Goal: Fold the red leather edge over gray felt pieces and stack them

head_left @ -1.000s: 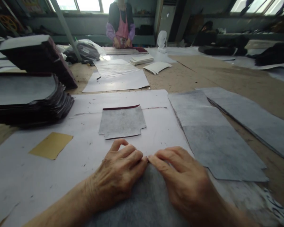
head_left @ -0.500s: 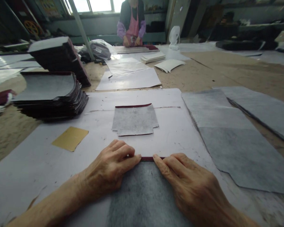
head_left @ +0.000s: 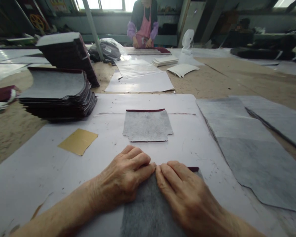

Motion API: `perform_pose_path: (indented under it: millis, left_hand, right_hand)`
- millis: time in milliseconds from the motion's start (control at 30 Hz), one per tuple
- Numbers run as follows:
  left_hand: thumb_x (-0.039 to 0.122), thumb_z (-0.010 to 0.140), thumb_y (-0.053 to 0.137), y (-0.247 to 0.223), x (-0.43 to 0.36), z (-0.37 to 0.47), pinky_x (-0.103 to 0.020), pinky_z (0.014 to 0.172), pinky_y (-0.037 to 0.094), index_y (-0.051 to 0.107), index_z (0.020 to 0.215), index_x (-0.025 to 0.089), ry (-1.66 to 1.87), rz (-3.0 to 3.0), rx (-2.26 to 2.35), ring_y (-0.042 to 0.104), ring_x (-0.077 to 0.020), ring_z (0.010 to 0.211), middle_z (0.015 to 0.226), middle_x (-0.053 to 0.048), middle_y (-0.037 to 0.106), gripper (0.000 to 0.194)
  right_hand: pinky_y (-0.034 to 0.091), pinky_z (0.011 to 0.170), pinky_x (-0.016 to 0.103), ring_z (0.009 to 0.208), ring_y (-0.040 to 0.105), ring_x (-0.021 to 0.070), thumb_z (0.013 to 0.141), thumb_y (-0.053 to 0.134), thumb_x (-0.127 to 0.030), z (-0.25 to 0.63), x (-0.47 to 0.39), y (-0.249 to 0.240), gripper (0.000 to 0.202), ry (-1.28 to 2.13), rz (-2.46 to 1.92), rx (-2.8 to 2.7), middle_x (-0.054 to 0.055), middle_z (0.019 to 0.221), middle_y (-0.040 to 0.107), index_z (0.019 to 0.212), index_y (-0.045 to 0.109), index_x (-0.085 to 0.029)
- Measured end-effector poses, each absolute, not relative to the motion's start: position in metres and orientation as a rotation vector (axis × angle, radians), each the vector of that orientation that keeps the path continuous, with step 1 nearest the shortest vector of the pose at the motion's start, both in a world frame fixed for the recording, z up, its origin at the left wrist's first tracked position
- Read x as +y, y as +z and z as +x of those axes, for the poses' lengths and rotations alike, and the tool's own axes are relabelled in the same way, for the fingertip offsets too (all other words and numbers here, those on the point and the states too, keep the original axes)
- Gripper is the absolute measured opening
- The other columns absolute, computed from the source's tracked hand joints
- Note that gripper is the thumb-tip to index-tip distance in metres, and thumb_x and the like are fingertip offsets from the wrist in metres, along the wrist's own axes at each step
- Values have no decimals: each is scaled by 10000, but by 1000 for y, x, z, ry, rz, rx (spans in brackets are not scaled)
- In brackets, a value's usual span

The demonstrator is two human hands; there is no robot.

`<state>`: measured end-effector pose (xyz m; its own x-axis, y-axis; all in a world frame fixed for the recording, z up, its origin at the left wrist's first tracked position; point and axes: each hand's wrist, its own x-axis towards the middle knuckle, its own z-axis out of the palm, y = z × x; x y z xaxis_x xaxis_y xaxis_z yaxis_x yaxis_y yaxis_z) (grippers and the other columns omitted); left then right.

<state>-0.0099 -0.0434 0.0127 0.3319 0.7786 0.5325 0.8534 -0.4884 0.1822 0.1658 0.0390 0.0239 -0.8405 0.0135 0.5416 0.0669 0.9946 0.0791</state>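
A grey fabric piece (head_left: 144, 214) with a maroon folded strip (head_left: 193, 169) along its far edge lies in front of me on white board. My left hand (head_left: 125, 176) is closed, its fingers curled and its thumb and forefinger pressed on that folded edge. Close beside it, the thumb tip almost touching, my right hand (head_left: 187, 191) has its fingers together and pressed down on the same edge. Both hands cover most of the strip; only its right end shows. Beyond them lies a smaller grey fabric piece (head_left: 148, 125) with notched lower corners and maroon edges.
A yellow card (head_left: 78, 141) lies to the left, before a stack of grey and maroon pieces (head_left: 59, 89); another stack (head_left: 66, 56) leans behind. Large grey sheets (head_left: 256, 158) lie to the right. Across the table, a person in a pink apron (head_left: 145, 28) works near a white fan (head_left: 187, 39).
My right hand has slid left along the folded edge, closing the gap to my left hand and baring the strip's right end. The whole view has shifted slightly.
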Motion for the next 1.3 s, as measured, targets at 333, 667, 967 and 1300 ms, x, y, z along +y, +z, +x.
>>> perform_pose_path:
  millis: [333,667,967,1300]
  left_hand:
    - [-25,779,390,14,-59,-33,-300,665,466,538,1081,118,-930,-2529,-1596,462,-154,762,851,-80,547,366]
    - [18,802,406,15,-57,-23,-336,627,397,555,982,48,-753,-2521,-1506,429,-170,698,763,-85,553,236]
    - [53,777,400,30,-75,-23,-354,694,446,575,1037,146,-1025,-2365,-1730,538,-167,761,882,-70,607,327]
    - [131,800,508,1,-106,24,-351,852,539,630,1010,55,-680,-1983,-1815,602,-242,968,1021,-126,658,255]
  right_hand:
    - [514,648,306,722,519,183,845,336,-29,164,48,16,329,42,-28,-2577,81,758,602,1076,571,-16]
    - [442,540,313,650,481,186,844,298,-46,151,43,27,345,-108,-41,-2684,90,717,559,895,639,-71]
    - [461,567,320,681,447,186,822,311,-11,143,47,15,312,122,105,-2633,106,742,535,834,620,-52]
    - [511,619,329,764,443,198,793,354,-26,147,55,12,390,157,112,-2665,117,845,530,1149,514,-32]
